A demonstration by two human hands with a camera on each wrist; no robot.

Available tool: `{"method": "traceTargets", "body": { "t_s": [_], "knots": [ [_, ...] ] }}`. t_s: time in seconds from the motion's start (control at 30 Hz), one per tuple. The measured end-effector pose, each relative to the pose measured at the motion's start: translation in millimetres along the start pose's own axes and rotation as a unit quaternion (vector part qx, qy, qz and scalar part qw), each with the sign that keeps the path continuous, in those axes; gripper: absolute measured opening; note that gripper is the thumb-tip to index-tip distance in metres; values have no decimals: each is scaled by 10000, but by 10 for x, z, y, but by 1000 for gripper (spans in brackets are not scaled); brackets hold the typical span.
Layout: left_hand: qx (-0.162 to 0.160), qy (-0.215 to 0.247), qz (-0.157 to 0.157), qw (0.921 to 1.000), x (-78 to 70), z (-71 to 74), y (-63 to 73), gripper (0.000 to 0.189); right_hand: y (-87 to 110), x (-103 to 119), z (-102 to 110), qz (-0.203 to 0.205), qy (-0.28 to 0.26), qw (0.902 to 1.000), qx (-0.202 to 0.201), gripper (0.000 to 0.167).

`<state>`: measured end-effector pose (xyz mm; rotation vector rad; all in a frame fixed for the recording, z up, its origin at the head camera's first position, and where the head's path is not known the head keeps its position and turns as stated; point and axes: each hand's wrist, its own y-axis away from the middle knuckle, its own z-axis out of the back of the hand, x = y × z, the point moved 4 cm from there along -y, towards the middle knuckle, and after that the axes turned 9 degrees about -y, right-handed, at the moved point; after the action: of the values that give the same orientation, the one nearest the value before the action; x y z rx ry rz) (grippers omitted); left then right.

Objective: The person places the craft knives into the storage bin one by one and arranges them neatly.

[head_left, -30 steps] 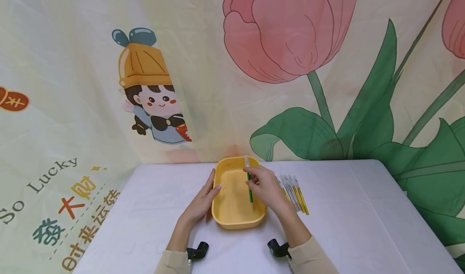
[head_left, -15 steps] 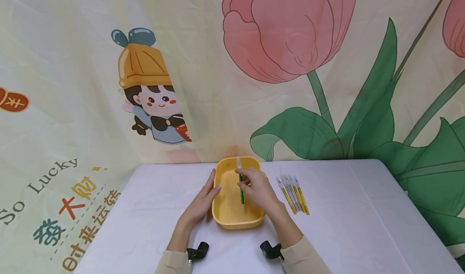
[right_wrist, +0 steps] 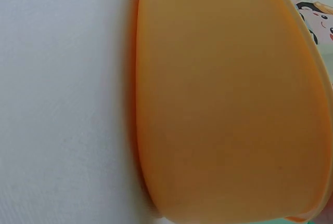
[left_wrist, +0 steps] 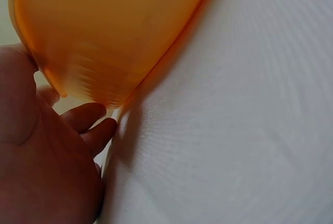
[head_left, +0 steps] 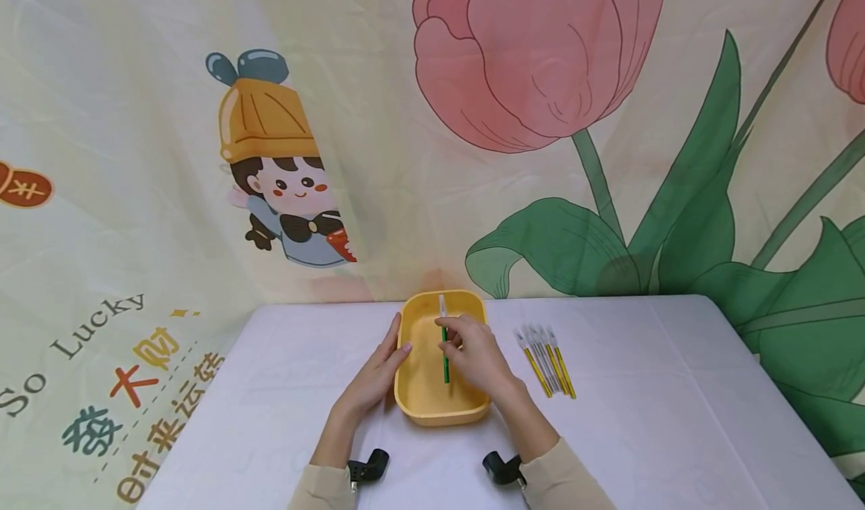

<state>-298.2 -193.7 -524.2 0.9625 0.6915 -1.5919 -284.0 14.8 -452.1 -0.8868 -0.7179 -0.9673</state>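
Observation:
A yellow plastic tray (head_left: 442,419) with raised walls stands at the far middle of the table in the head view. My left hand (head_left: 370,375) grips its left side, thumb at the rim and fingers along the outer wall. In the left wrist view that hand (left_wrist: 49,151) is beside the tray wall (left_wrist: 104,21). Over the tray's inside, my right hand (head_left: 478,354) pinches a slim green pen (head_left: 446,367), its whitish end pointing away from me. Whether the pen touches the tray floor I cannot tell. The right wrist view is mostly filled by the tray's outer wall (right_wrist: 223,104).
Right of the tray lies a row of several slim pens (head_left: 550,363), yellow and silver, with whitish ends. A white cloth (head_left: 662,420) covers the table. Behind its far edge hangs a printed curtain (head_left: 392,157). Small black cameras (head_left: 369,466) sit at both wrists.
My right hand has moved left with the green pen, from the tray's right side to over its middle, then slightly toward me. The left hand stays at the tray.

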Motion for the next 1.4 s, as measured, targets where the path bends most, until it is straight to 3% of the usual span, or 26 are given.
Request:
{"method": "traceTargets", "body": {
  "t_s": [0.4, 0.63, 1.1, 1.4],
  "knots": [
    [-5, -167, 48, 9998, -13, -9, 21, 68, -6, 30, -83, -81, -324, 9994, -131, 40],
    [-62, -308, -33, 9995, -22, -6, 23, 67, -27, 8, -198, -229, -494, 9985, 19, 39],
    [-55, -460, -104, 9989, -3, -5, 26, 71, -3, -61, -344, -645, -266, 9971, 310, 42],
    [72, -525, -237, 9983, -190, 36, 79, 68, -7, -104, -375, -356, -172, 9974, 597, 35]
  ]
}}
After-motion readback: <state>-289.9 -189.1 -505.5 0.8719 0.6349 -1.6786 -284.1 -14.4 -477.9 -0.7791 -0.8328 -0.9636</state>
